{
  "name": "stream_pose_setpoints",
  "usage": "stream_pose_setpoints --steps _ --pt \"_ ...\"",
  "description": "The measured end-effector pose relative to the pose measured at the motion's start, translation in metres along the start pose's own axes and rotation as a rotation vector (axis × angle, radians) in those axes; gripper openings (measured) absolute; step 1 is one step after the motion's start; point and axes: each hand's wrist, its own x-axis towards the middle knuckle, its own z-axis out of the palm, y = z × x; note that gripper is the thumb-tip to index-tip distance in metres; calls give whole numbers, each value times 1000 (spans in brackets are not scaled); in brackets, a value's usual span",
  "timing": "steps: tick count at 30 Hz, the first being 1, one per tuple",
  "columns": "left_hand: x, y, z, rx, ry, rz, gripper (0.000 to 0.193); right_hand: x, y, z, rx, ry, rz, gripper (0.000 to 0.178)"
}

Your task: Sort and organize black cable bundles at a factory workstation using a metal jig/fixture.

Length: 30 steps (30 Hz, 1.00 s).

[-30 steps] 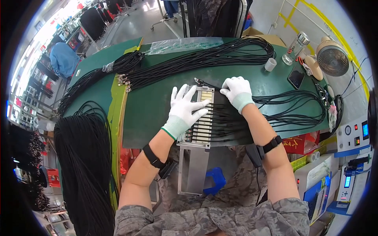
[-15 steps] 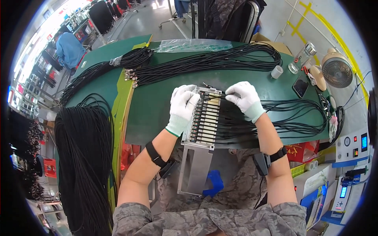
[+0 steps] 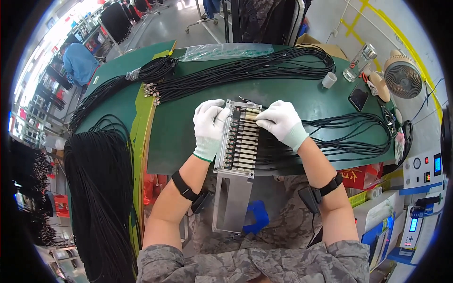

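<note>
A long metal fixture with a row of pale slots lies across the table's near edge. Black cables with small connectors sit side by side in several of its slots. My left hand, in a white glove, is closed at the fixture's upper left edge, fingers bent against the metal. My right hand, also gloved, has thumb and forefinger pinched at the right edge, near the upper slots, on a black cable mostly hidden by the fingers. From under this hand, loops of black cable run right across the green table.
A long cable bundle lies at the back, and a thick black bundle hangs at the left. On the right are a phone, a white cup, a glass bottle and a fan. A person in blue is far left.
My right hand has moved left and slightly down, onto the fixture's right edge. My left hand has drawn back a little from the connector ends to the left edge. The view has shifted slightly.
</note>
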Motion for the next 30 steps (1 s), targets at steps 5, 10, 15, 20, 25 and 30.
stream_pose_setpoints --steps 5,10,15,20,25,30 --pt "-1 -3 5 51 -21 -64 17 1 -1 -1 -207 22 -27 7" --pt "-2 -3 5 45 -73 -127 19 0 1 2 -255 15 -34 7" --pt "-2 -1 4 22 -119 -205 22 1 -4 4 -259 -2 -28 8" --pt "-1 15 6 269 -237 199 26 0 -4 9 -268 -2 -15 8" --pt "1 27 5 518 -422 207 32 6 6 0 -385 -100 180 11" --pt "2 9 11 374 -356 173 31 7 18 4 -414 -133 166 13"
